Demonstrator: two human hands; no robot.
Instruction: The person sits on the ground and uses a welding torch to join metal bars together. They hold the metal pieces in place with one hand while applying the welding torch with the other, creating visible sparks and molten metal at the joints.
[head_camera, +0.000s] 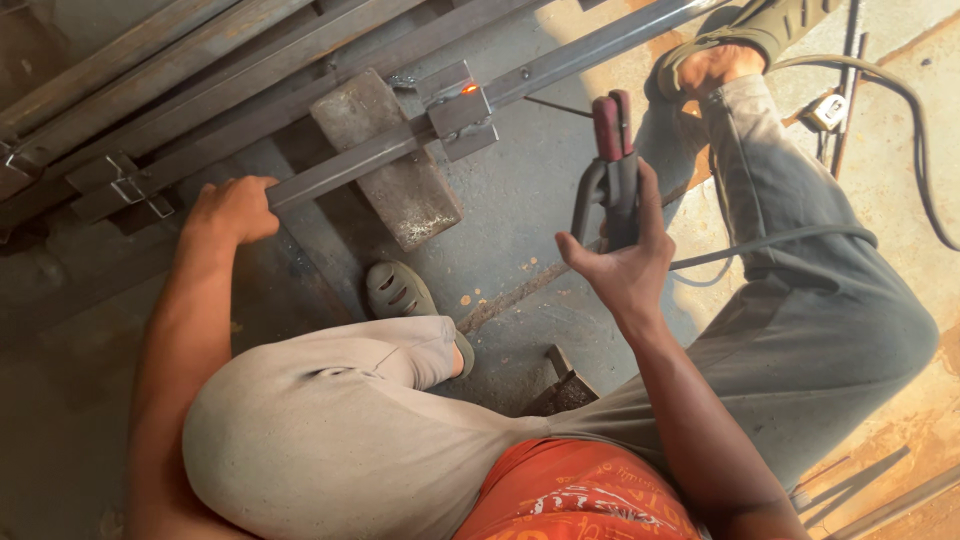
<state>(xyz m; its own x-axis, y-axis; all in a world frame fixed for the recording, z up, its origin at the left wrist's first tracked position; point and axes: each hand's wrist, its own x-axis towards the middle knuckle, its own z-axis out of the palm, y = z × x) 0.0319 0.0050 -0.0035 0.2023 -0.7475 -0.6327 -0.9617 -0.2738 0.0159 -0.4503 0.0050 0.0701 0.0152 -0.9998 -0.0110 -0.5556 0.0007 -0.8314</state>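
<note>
My left hand (232, 208) grips the near end of a long square steel tube (350, 162) that runs up to the right across a thick steel block (390, 165). A small steel bracket (458, 108) sits on the tube, with a glowing orange weld spot (469, 89) on it. My right hand (622, 258) holds a welding electrode holder (612, 165) with red jaws, raised to the right of the bracket, its thin rod (556, 106) pointing left. A black cable (770, 240) trails from the holder over my right leg.
Several more steel tubes with brackets (120, 180) lie at the upper left. I squat on a concrete floor, one sandalled foot (400, 292) below the block, the other foot (720, 55) at the top right. A small clamp (828, 110) and cable lie at the right.
</note>
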